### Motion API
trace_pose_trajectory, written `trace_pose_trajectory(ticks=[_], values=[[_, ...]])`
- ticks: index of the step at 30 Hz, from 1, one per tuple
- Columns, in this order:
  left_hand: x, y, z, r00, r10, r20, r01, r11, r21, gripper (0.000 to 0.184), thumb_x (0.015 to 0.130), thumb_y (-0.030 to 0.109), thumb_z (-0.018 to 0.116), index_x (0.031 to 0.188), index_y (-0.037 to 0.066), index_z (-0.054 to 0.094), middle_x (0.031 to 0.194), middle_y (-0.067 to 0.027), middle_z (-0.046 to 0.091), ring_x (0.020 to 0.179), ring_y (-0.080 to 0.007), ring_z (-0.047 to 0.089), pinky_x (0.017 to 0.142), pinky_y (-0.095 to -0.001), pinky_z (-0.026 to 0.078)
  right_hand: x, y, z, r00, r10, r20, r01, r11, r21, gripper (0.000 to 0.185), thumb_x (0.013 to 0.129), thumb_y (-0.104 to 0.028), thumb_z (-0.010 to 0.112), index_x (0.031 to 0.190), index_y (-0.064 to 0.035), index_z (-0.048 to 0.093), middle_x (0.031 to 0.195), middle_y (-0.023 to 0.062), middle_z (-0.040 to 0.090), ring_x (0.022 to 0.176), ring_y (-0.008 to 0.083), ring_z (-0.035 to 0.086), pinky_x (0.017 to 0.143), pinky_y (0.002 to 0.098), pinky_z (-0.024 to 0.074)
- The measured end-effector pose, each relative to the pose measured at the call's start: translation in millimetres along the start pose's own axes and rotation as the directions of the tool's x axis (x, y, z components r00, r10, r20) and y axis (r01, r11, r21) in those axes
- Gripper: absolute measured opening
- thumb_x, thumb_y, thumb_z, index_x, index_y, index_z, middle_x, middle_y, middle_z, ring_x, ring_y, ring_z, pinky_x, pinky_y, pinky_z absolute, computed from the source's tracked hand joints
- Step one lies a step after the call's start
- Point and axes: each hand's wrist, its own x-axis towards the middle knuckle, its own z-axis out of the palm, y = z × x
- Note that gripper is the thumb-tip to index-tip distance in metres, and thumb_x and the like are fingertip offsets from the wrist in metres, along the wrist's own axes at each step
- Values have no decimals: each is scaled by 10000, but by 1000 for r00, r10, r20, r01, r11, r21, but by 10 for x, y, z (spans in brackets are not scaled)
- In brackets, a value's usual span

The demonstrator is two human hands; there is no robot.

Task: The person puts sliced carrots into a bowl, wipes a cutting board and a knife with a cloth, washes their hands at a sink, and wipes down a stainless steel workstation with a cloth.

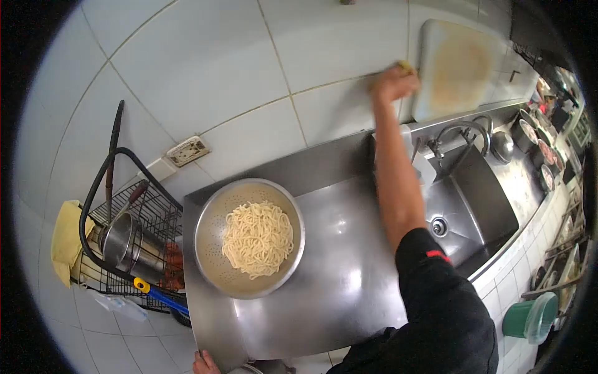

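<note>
My right hand [396, 83] is raised against the white wall tiles, left of a stained cutting board [458, 68]. Its fingers are closed on a small yellowish thing, partly hidden, that looks like a sponge [406, 66]. At the bottom left, my left hand [205, 363] rests at the front corner of the steel counter [336, 280], its fingers bent over the edge; whether it grips the edge is unclear. A metal colander [208, 215] holding pale noodles [258, 240] sits on the counter between the hands.
On the right is a sink [476, 206] with a faucet [464, 128], and metal bowls [526, 134] beyond it. A black wire basket [140, 206] with pots stands at the left. A wall outlet [188, 151] is above the colander. A green bucket [523, 319] is at the lower right.
</note>
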Motion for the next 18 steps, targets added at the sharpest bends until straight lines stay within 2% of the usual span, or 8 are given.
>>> trace_pose_trajectory(ticks=[4,7,10,11,12,14,16,18], values=[[21,125,-61,999,35,3,-35,999,-7,522,1004,387,415,1147,-69,623,1044,-316,648,981,-492,608,851,-517,473,-1635,73,-97,781,-420,463,484,875,-23,537,810,-110,555,1292,106,457,1325,346,436,1311,533,328,1148,588,178],[70,23,-47,997,12,76,-15,999,38,525,1007,394,408,1163,-60,621,1070,-311,645,1002,-490,602,874,-514,470,-2002,153,-794,429,-413,804,413,881,232,308,688,36,562,995,13,574,1141,303,506,1208,501,431,1040,577,361],[-24,9,-18,988,139,-69,-142,989,-43,505,1005,376,404,1180,-45,619,1090,-302,644,1017,-480,601,892,-509,468,-1431,786,-938,528,-462,713,588,804,85,256,724,31,561,975,-17,575,1037,219,540,997,406,510,815,506,435],[-21,-83,77,987,131,-97,-131,991,2,467,1007,360,411,1120,-44,615,1001,-290,646,916,-480,599,812,-511,465,-1164,896,-929,735,-284,616,460,876,-144,201,761,15,554,956,-26,572,1047,203,555,977,362,516,803,479,426],[33,-202,197,984,120,-132,-115,992,49,436,1009,344,417,1060,-43,611,911,-278,647,816,-479,598,732,-514,463,-805,1290,-823,764,-511,394,631,718,-293,103,800,1,511,894,12,551,948,198,579,882,368,557,793,472,450],[63,-303,239,990,76,-123,-71,996,51,410,1010,329,428,999,-40,606,827,-267,648,733,-479,596,666,-523,456,-226,551,-603,959,128,253,-20,921,-388,150,880,-83,490,963,20,560,878,98,571,808,254,543,705,433,465],[82,-152,104,999,40,-11,-40,999,-33,404,1008,331,435,995,-36,602,838,-267,647,767,-478,595,693,-536,448,155,200,-222,939,-52,341,63,998,-21,265,900,-150,502,1085,32,554,1110,196,575,1037,302,540,891,481,424],[41,291,-247,991,-81,103,82,997,-13,458,1003,358,415,1142,-34,606,1030,-288,639,955,-473,595,838,-513,459,-189,-481,168,897,-359,257,402,905,-139,392,907,-195,520,1221,41,512,1282,256,504,1218,364,463,1055,515,313]])
